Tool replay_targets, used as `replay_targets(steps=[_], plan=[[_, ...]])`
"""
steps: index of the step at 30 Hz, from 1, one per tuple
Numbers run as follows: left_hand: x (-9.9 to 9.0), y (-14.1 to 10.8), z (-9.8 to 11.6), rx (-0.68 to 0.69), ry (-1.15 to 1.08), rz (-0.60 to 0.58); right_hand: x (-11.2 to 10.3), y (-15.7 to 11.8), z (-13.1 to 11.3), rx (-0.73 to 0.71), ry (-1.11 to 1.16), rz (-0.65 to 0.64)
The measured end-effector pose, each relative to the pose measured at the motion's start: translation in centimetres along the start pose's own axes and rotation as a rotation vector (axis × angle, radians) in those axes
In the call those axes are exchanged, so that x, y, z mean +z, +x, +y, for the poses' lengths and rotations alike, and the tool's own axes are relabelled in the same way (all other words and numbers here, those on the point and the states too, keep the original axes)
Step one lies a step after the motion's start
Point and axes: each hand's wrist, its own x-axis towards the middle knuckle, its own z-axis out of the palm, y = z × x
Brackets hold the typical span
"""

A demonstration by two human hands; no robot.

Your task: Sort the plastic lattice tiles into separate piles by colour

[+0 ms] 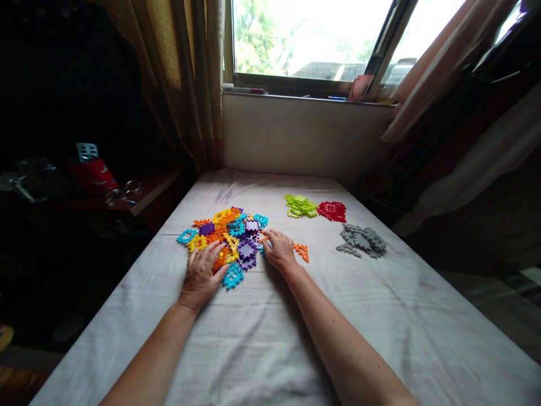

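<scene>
A mixed pile of flat notched plastic pieces in orange, yellow, blue and purple lies on the pale sheet. My left hand [203, 274] rests on the pile's near left edge, fingers apart, over orange and yellow pieces [196, 243]. Beside its thumb is a blue piece [233, 276]. At the pile's right edge, my right hand [279, 248] has bent fingertips touching orange and blue pieces; whether it grips one is unclear. Purple pieces [247, 250] lie between the hands. An orange triangular piece [302, 252] sits just right of my right hand.
Farther right on the sheet [270, 338] are separate groups of green pieces [300, 206], red pieces [332, 211] and grey pieces [364, 241]. A side table [156, 189] at left holds a red container [93, 175] and glasses [124, 194]. A wall and window stand beyond.
</scene>
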Motion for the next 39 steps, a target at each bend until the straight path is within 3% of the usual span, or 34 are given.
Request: replay_targets(steps=[5,8,10,13,18,21,24,27,29,31,34,39], plan=[[0.0,0.1,0.0,0.008,-0.004,0.027,-2.5,-1.9,4.0,0.137,-0.125,0.096],[0.1,0.1,0.1,0.058,0.002,0.096,-3.5,-3.0,6.2,0.238,-0.183,0.064],[0.0,0.2,0.3,0.098,-0.002,0.144,-3.6,-3.3,7.0,0.202,-0.150,0.046],[-0.3,0.3,1.0,0.124,-0.042,0.171,-3.3,-3.6,7.2,0.089,-0.064,0.116],[-0.5,0.2,3.0,0.032,-0.123,0.139,-3.4,-4.0,5.6,0.116,-0.005,0.192],[-0.4,0.1,4.1,0.040,-0.145,0.114,-3.4,-4.6,3.2,-0.016,0.155,0.226],[-0.1,0.0,5.0,0.099,-0.155,0.084,-2.1,-5.3,0.1,-0.128,0.464,0.120],[0.3,-0.1,5.5,0.168,-0.164,0.058,-0.3,-5.8,-2.2,-0.081,0.759,-0.014],[0.6,-0.2,5.6,0.190,-0.166,0.040,0.5,-5.7,-2.6,-0.055,0.890,-0.027],[0.7,-0.2,5.6,0.193,-0.173,0.017,0.5,-5.2,-1.8,-0.021,0.934,0.032],[0.3,0.2,5.0,0.163,-0.151,0.034,-0.6,-3.5,1.7,0.083,0.893,0.184],[-1.3,1.0,1.9,0.044,-0.068,0.269,-2.5,-1.3,8.9,0.381,0.733,0.312]])
